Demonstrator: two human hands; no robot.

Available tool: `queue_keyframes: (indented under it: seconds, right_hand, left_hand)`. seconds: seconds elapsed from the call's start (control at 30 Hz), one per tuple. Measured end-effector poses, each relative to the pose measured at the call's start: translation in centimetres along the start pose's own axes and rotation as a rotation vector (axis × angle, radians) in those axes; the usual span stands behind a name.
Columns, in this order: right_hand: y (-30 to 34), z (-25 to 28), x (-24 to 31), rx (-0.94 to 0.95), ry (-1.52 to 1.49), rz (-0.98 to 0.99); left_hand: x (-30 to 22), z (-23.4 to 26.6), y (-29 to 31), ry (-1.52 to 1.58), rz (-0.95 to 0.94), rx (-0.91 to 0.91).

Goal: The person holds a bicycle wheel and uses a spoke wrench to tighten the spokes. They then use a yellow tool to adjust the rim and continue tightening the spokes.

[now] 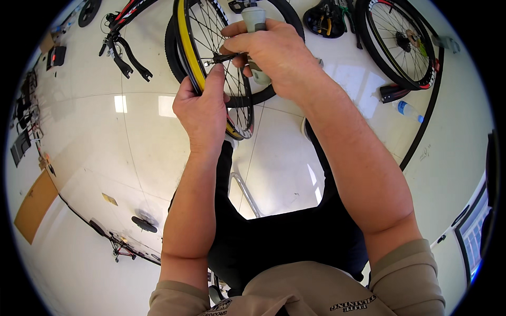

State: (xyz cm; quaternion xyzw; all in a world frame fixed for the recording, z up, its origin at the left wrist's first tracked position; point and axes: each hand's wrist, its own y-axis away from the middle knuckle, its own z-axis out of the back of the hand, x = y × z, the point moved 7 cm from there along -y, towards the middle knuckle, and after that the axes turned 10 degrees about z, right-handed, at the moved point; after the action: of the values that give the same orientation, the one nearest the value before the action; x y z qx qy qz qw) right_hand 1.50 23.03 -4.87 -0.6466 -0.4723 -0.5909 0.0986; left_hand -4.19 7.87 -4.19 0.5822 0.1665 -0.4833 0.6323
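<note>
A bare bicycle wheel rim (188, 39) with a yellow strip stands upright at the top middle, its black spokes showing. My left hand (203, 108) is closed on the rim's near side, thumb raised beside a small dark rod with a silver end (211, 61). My right hand (276, 55) is closed around a light-grey cylindrical tool (255, 20) with a darker grey band; its kind cannot be made out. The dark rod runs from my right fingers toward the left thumb. Behind the rim stands a wheel with a black tyre (173, 55).
A bicycle frame with a black fork (126, 55) lies at upper left. A tyred wheel (398, 45) leans at upper right, near a plastic bottle (409, 110) and a black tray of tools (324, 20). A metal stool leg (245, 195) shows between my legs.
</note>
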Motion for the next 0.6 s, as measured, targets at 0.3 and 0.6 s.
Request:
queue_keyframes:
  seconds: [0.3,0.6]
  right_hand:
    - [0.6,-1.5,0.3,0.070,0.181,0.061]
    - [0.5,-2.0,0.4,0.101,0.272,0.095]
  left_hand:
    - [0.0,-0.4,0.6,-0.150,0.067,0.234]
    - [0.1,0.6,1.0,-0.281,0.153,0.626]
